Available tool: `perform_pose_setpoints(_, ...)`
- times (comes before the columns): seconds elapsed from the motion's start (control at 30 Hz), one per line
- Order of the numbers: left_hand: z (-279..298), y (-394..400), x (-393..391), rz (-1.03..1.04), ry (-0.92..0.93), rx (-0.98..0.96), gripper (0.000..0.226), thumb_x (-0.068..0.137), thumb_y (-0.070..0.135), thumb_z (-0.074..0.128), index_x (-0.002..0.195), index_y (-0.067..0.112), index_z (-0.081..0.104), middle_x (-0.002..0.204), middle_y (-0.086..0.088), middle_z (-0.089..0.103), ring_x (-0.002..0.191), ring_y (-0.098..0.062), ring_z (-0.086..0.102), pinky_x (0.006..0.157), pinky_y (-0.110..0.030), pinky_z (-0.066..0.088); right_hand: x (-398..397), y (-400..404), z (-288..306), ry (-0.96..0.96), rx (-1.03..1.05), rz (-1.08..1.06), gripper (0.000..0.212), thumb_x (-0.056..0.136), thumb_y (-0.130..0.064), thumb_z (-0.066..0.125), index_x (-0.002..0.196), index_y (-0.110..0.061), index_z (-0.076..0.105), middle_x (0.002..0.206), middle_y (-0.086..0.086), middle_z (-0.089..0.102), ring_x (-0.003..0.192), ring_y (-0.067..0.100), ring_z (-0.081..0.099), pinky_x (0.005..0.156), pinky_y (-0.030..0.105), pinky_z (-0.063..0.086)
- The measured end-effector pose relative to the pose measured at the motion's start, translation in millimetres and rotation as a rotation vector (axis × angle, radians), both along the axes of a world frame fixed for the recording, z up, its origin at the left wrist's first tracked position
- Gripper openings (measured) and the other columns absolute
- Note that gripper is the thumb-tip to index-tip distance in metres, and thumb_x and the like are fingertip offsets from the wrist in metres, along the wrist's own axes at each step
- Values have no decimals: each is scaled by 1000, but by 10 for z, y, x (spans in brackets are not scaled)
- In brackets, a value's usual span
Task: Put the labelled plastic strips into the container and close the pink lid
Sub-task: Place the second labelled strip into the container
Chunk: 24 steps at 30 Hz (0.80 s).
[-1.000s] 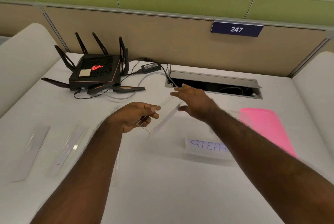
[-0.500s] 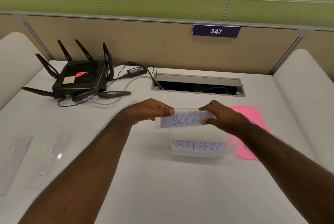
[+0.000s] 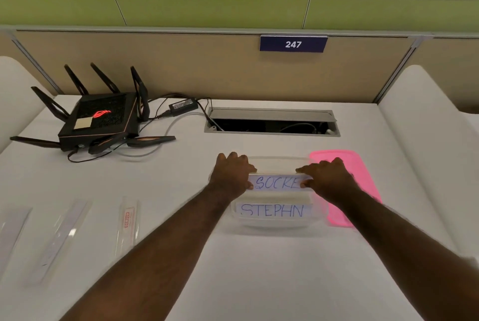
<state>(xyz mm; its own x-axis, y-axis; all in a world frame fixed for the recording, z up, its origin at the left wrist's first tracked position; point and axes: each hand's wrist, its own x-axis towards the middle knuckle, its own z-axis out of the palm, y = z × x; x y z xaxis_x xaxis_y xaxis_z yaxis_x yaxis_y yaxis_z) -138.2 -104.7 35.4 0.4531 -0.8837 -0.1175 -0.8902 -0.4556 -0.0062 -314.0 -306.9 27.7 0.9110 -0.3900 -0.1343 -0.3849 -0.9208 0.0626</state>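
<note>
Between the fingers of both hands, the "SOCKE" strip (image 3: 277,182) is pinched at each end, left hand (image 3: 232,174) and right hand (image 3: 329,178), level over the clear container (image 3: 274,221) where the "STEPHN" strip (image 3: 272,210) already lies. Best to keep it flat and lower both ends together, clear of the walls. Compared with half a second ago it sits lower at the rim, with the pink lid (image 3: 363,178) unmoved just beyond the right fingers.
</note>
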Motion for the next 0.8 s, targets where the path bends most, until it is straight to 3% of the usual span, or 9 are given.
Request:
perform_pose_setpoints(0.17, -163, -47, -122, -17, -174, 81, 40, 85, 42, 65, 119, 20, 64, 117, -3, 65, 114, -28, 49, 97, -44, 30, 63, 57, -164, 8, -140, 29, 40, 82, -51, 64, 116, -28, 64, 100, 3, 74, 98, 24, 56, 84, 39, 29)
perform_pose_setpoints(0.43, -247, -206, -261, 21, -161, 142, 7, 82, 14, 64, 86, 9, 67, 91, -8, 72, 103, -30, 55, 100, -44, 30, 155, 185, -238, 162, -212, 6, 34, 82, -45, 67, 104, -20, 70, 102, 2, 71, 107, 28, 53, 95, 49, 28)
perform_pose_setpoints(0.67, -371, -203, -253, -8, -155, 139, 13, 82, 13, 61, 94, 9, 67, 99, -9, 70, 108, -31, 52, 100, -45, 30, 126, 231, -298, 174, -190, -8, 37, 84, -47, 64, 104, -17, 67, 105, 4, 69, 107, 28, 54, 96, 50, 30)
perform_pose_setpoints(0.8, -291, -123, -205, 23, -119, -65, 26, 87, 21, 52, 107, 15, 66, 107, -5, 66, 104, -29, 53, 88, -40, 36, 184, 232, -199, 54, -127, -46, 44, 86, -55, 57, 118, -25, 64, 113, 1, 68, 109, 25, 56, 94, 47, 34)
